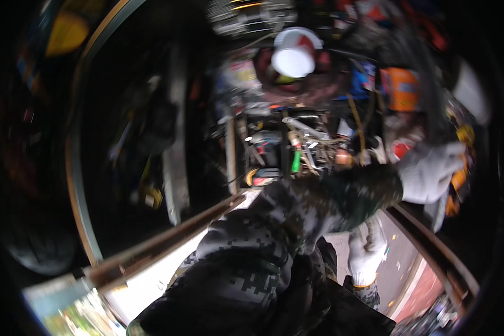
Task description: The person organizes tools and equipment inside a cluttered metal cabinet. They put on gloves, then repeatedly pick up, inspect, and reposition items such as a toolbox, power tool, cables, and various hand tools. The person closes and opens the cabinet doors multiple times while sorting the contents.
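The picture is motion-blurred. My left hand (431, 171), in a white work glove, reaches out to the right on a camouflage sleeve (297, 213). It is next to a yellow-orange object (458, 182) at the edge of a crowded tool compartment; whether it grips anything is blurred. My right hand (367, 255), also in a white glove, hangs lower by the rusty rail (431, 249), its fingers loosely apart with nothing in them.
The dark compartment (297, 145) ahead holds several hand tools, among them a green-handled one (295, 162). Behind it are a white tub (294, 56) and an orange container (400, 87). A long metal bar (168, 238) runs lower left. Pavement (400, 269) shows below.
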`<action>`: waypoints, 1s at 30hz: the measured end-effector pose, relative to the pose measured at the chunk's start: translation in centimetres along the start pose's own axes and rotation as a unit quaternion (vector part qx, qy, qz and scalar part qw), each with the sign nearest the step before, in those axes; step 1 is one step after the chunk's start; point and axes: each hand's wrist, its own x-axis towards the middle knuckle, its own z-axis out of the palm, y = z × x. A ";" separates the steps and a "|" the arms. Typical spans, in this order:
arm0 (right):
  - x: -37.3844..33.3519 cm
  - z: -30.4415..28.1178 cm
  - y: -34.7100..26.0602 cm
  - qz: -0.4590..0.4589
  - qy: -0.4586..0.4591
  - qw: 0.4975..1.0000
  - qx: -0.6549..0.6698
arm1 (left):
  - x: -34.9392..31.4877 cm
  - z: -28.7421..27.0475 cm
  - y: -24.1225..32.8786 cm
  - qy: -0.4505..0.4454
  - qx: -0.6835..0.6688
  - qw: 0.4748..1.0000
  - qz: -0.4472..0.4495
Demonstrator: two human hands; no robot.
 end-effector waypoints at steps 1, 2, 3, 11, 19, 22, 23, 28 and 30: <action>-0.2 -0.7 1.3 0.031 -0.060 0.998 -0.020 | -1.9 0.7 0.6 0.038 0.008 0.999 -0.023; 0.1 -1.2 2.7 -0.010 -0.110 0.993 -0.028 | -3.9 1.2 0.9 0.078 0.009 0.995 -0.055; 0.2 -1.5 3.8 0.023 -0.146 0.988 -0.036 | -6.2 1.1 0.9 0.109 0.008 0.989 -0.103; 2.0 0.7 5.1 0.055 -0.322 0.910 0.254 | -29.8 -7.7 7.9 0.154 0.187 0.878 -0.413; 15.3 17.8 -11.3 -0.009 -0.418 0.878 0.234 | -39.2 -10.2 18.7 0.476 0.030 0.675 -0.563; 20.1 24.7 -19.2 0.053 -0.485 0.846 0.216 | -40.1 -9.5 19.6 0.477 0.055 0.651 -0.588; 21.0 26.3 -21.3 0.086 -0.501 0.840 0.188 | -40.1 -9.2 19.5 0.494 0.039 0.645 -0.583; 21.0 28.5 -21.5 0.079 -0.535 0.800 0.258 | -37.8 -8.3 18.4 0.518 -0.010 0.647 -0.560; 20.3 28.7 -19.1 0.002 -0.526 0.813 0.249 | -36.2 -8.6 17.8 0.520 -0.042 0.652 -0.551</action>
